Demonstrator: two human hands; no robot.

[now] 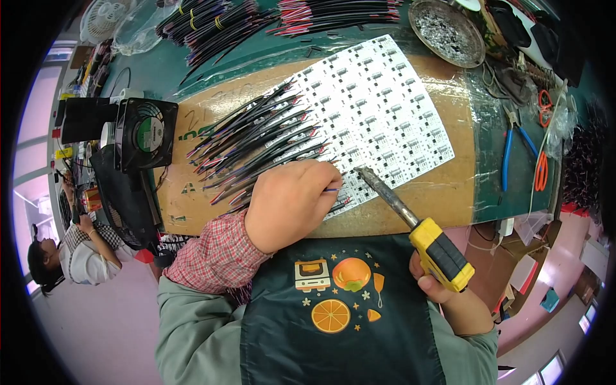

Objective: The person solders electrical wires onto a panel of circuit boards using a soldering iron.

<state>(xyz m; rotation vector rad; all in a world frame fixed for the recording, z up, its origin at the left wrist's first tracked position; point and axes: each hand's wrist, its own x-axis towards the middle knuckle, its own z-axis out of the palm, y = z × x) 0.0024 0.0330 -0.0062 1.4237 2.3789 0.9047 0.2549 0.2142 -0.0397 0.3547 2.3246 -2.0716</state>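
My right hand (pixel 431 282) is wrapped round a soldering iron (pixel 443 253) with a yellow and black handle. Its dark metal tip points up and left, over the lower part of a white panel of small circuit boards (pixel 391 109). My left hand (pixel 292 202) is closed in a pinch on a thin wire (pixel 332 189), beside the tip; whether tip and wire touch, I cannot tell. Rows of black cables (pixel 256 138) with red and blue ends fan out leftward from the panel's left part. My left palm covers some of them.
A small black fan (pixel 147 133) stands at the left. Bundled cables (pixel 218 25) lie at the back, near a round metal pan of scraps (pixel 447 32). Blue-handled pliers (pixel 513 144) and orange-handled scissors (pixel 543 168) are at the right. Another person (pixel 80 253) sits at far left.
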